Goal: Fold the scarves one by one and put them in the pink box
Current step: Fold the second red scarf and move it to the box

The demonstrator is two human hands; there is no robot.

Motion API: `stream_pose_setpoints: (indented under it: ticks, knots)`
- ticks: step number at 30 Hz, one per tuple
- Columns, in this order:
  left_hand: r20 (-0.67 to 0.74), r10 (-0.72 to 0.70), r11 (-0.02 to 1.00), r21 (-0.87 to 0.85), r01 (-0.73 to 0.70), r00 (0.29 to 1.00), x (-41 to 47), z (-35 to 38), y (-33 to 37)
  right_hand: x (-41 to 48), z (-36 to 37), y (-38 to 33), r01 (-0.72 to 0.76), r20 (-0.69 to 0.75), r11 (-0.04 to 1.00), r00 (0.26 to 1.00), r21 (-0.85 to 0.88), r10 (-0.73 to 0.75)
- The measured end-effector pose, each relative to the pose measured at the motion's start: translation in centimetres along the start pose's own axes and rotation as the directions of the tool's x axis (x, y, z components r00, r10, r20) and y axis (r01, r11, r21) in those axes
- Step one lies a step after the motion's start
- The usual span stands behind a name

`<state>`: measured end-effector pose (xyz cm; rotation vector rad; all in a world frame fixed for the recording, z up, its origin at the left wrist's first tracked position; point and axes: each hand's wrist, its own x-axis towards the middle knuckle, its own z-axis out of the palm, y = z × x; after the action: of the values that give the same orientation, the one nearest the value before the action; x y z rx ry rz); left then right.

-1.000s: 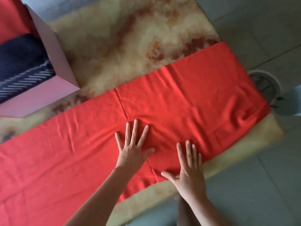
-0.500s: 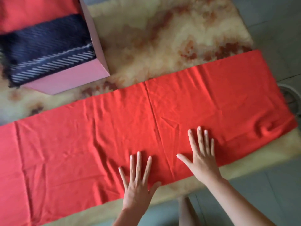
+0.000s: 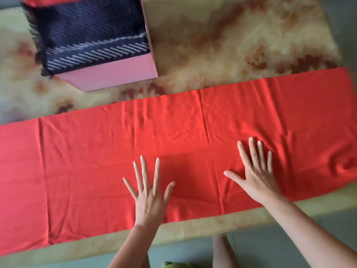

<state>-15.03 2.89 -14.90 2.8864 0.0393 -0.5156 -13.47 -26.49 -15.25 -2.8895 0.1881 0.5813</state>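
Underneath everything, a mottled yellow-brown counter (image 3: 231,45). Spread flat along its near half, from the left edge of view to the right: red scarf (image 3: 96,161), creased in several lines and bunched a little at the right end. Behind it on the left, just apart from its far edge: pink box (image 3: 116,74), holding a folded dark scarf (image 3: 87,29) with white diagonal stripes; above that a red strip, perhaps another scarf, too cropped to tell. Flat on the red scarf by its near edge: left hand (image 3: 149,198), fingers straight and splayed wide. Right hand (image 3: 257,175) apart from it, palm down, fingers straight, thumb out.
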Motion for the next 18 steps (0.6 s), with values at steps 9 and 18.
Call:
stream_pose_setpoints:
  ticks: [9,18]
  knots:
    - [0.024,-0.038,0.999,0.024,0.037,0.999,0.5,0.2,-1.0,0.5,0.4,-3.2,0.035,0.034,0.999,0.999,0.008,-0.035]
    - [0.045,0.126,0.992,0.013,-0.126,0.991,2.1,0.3,6.6,-1.6,-0.9,0.9,0.017,-0.04,1.0,0.999,0.021,-0.016]
